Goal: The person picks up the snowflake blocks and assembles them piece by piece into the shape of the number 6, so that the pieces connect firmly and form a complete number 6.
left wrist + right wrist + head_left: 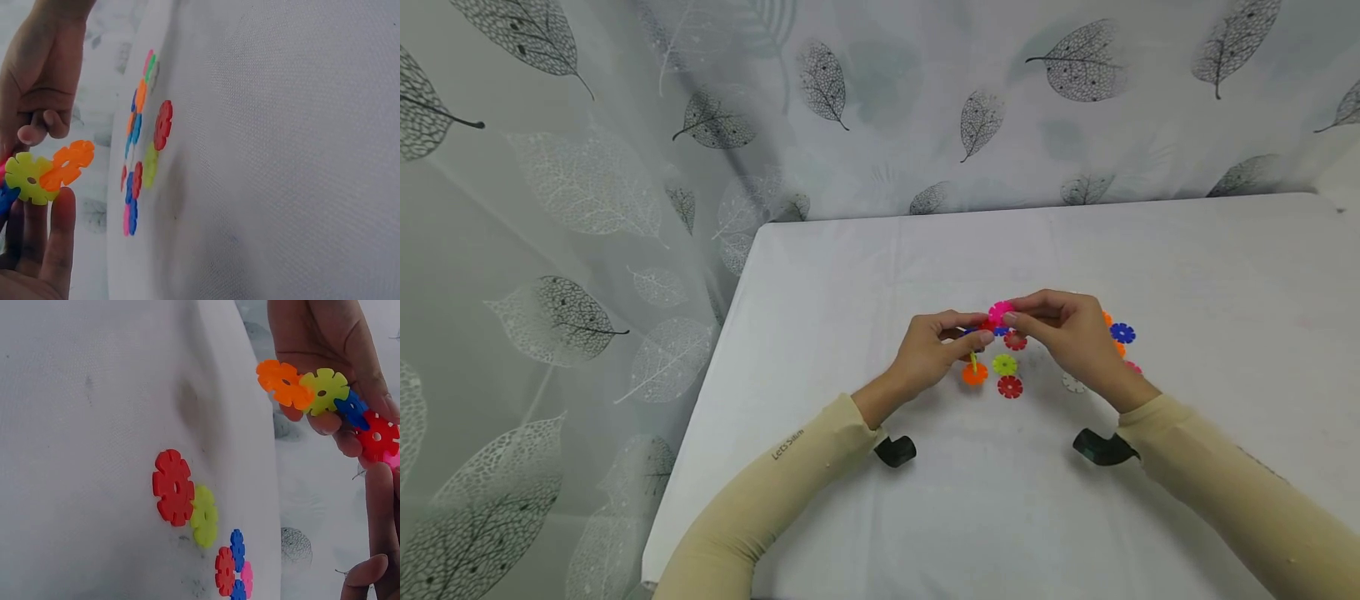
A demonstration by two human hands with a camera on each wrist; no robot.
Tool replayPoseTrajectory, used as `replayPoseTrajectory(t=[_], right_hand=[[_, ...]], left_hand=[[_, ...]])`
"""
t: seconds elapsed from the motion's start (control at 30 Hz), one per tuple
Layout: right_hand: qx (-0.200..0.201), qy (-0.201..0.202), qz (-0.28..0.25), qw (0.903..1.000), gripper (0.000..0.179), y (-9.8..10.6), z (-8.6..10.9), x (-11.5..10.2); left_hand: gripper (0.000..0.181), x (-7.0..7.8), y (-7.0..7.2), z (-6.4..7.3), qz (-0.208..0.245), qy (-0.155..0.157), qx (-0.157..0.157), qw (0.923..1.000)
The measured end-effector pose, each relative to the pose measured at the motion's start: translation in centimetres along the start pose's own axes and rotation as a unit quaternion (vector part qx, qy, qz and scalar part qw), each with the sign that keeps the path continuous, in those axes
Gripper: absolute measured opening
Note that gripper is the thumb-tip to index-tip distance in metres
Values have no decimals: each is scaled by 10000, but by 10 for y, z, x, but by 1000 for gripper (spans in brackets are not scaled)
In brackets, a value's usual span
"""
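Between the two hands is a chain of notched, flower-shaped plastic discs, linked edge to edge. From its free end run an orange disc point(269, 374), a yellow-green disc point(334, 382), a blue disc point(350, 407) and a red disc point(369, 442), with a pink disc point(1000, 312) at the other end. My left hand point(928, 354) grips the chain around its blue and red part, above the table. Thumb and fingers of my right hand point(1075, 335) pinch the pink disc, right beside the left fingertips. The pink disc's edge overlaps the red one.
Loose discs lie on the white table point(970, 517) beneath and beyond the hands. Nearest are a red disc point(166, 494) and a yellow-green disc point(205, 515). Several more, including a blue disc point(1123, 333) and a whitish disc point(1073, 383), lie around the right hand. A leaf-patterned curtain point(880, 108) hangs behind.
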State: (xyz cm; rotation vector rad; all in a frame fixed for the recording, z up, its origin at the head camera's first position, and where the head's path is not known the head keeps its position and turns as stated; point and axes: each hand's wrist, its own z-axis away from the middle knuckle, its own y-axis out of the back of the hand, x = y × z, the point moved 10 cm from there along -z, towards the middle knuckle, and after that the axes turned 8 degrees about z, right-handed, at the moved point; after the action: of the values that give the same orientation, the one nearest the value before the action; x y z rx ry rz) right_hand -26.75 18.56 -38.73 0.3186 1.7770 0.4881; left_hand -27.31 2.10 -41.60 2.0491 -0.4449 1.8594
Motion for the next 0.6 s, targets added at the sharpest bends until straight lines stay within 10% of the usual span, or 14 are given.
replayPoseTrajectory(t=[0.6], right_hand=[[-88, 41, -216, 9997, 22, -14, 5, -3]], left_hand=[[32, 2, 0, 3, 126, 122, -121, 9998]])
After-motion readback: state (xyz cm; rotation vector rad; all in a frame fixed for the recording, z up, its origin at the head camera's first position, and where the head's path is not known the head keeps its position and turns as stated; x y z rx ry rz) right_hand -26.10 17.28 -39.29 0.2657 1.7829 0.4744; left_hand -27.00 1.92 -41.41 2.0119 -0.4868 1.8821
